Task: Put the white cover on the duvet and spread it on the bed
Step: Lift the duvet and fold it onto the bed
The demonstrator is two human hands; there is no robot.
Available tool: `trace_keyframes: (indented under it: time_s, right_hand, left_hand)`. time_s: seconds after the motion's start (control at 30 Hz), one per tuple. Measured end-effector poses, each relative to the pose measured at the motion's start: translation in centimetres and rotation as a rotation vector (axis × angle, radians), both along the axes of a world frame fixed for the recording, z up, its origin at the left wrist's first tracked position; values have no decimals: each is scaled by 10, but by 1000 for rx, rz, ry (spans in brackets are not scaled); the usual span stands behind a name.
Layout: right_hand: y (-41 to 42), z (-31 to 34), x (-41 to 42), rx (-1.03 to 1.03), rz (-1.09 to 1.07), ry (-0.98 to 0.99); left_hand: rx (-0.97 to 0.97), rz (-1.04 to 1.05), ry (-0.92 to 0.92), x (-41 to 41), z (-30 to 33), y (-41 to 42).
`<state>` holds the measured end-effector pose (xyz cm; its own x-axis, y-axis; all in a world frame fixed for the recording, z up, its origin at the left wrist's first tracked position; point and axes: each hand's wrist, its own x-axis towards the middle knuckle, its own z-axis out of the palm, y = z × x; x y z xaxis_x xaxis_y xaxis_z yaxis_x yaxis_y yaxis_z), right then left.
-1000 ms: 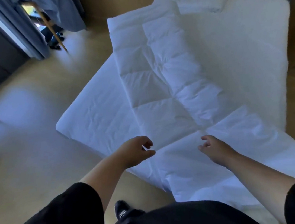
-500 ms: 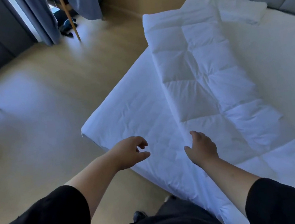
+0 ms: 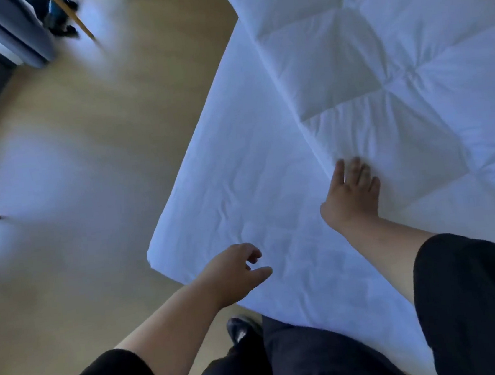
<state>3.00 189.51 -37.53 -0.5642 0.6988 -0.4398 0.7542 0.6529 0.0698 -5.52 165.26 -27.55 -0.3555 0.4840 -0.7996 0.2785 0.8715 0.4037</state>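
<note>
Duvet [image 3: 379, 58]: quilted, white, folded into a long strip; lies on the bed toward its right part and runs off the top and right edges of the view. Larger in view than 0.5 s ago.
White cover [image 3: 240, 188]: cannot be told apart from the sheet; a flat white wrinkled layer spreads from the duvet's left edge to the near corner of the bed.
Bed [image 3: 168, 258]: near corner now sits at centre-left; 0.5 s ago it sat further up and to the left.
Right hand [image 3: 350, 194]: fingers straight and slightly spread, palm down, fingertips touching the left edge of the duvet. It has moved forward and right since 0.5 s ago, when it hovered short of that edge with the fingers bent.
Left hand [image 3: 234, 273]: loosely curled, thumb extended, holding nothing; hovers above the white layer near the bed's near edge. Posture unchanged from 0.5 s ago.
Sleeves: black, on both forearms at the bottom edge.
Shoe [image 3: 241, 331]: dark, on the floor beside the bed.
Floor [image 3: 81, 144]: light wood, motion-blurred.
Curtain [image 3: 15, 31]: grey-blue, top left.
</note>
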Motion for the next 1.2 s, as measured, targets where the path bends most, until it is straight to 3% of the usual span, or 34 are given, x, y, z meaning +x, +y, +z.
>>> trace_keyframes:
  time_s: [0.23,0.3,0.4,0.47,0.6,0.7,0.83,0.93,1.03,1.2]
  right_hand:
    - [38,-99,-21,59,-33,-54]
    - [48,-123,-14,99,-16,69]
    - [58,-141,-3,354,40,290]
    - [63,-134,-6,411,43,340]
    - [60,-85,-20,143,-207,272]
    - [44,-50,-12,63,-255,363]
    - [14,-5,18,191,-224,533]
    - [-15,20,59,254,-171,534]
    - [-48,14,89,187,-178,432]
    - [-57,-53,80,133,-192,297]
  left_hand:
    - [23,138,-111,-54,-130,85]
    - [54,227,-168,-63,-167,107]
    - [153,505,-306,-76,-196,136]
    - [179,590,-361,-86,-201,147]
    - [189,588,-431,-97,-189,160]
    - [233,669,-475,-112,-164,170]
    - [357,862,-582,-145,-132,181]
    - [475,962,-650,-174,-120,194]
    - [579,1035,-672,-202,-125,214]
    - [659,1044,-649,-237,-176,224]
